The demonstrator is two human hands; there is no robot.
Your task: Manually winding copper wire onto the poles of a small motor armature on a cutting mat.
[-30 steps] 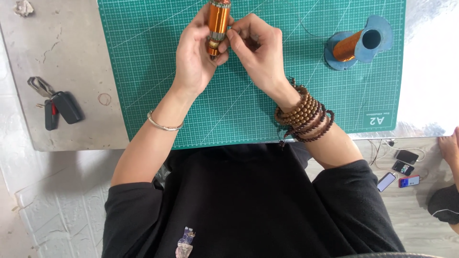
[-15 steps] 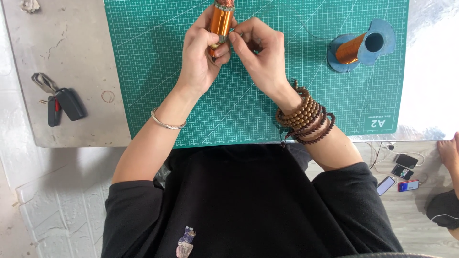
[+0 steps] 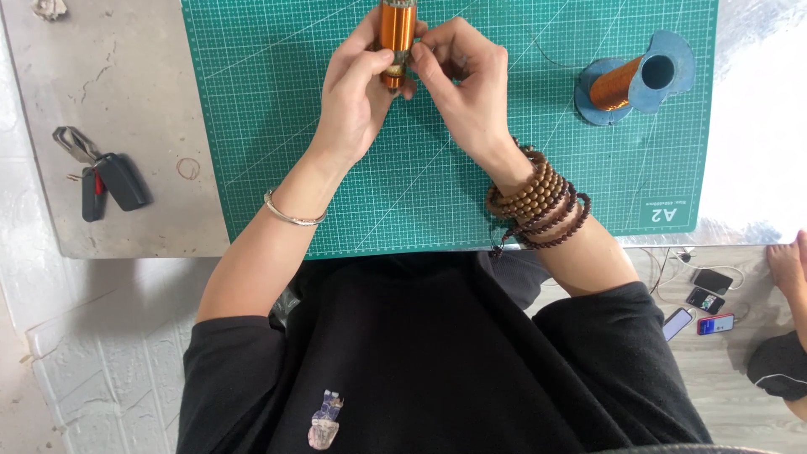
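Green cutting mat [image 3: 277, 126] on grey table [image 3: 109, 76]. Blue spool of copper wire [image 3: 636, 77] lying on mat, far right. Car keys [image 3: 105, 176] on table left of mat. Several phones [image 3: 702, 303] on wooden floor, lower right.

Bare green cutting mat [image 3: 277, 126] lies open left of the left hand [image 3: 357, 101] and between the right hand [image 3: 466, 92] and the blue spool of copper wire [image 3: 635, 80], the mat's only obstruction. Car keys [image 3: 105, 176] occupy the grey tabletop [image 3: 109, 76] further left.
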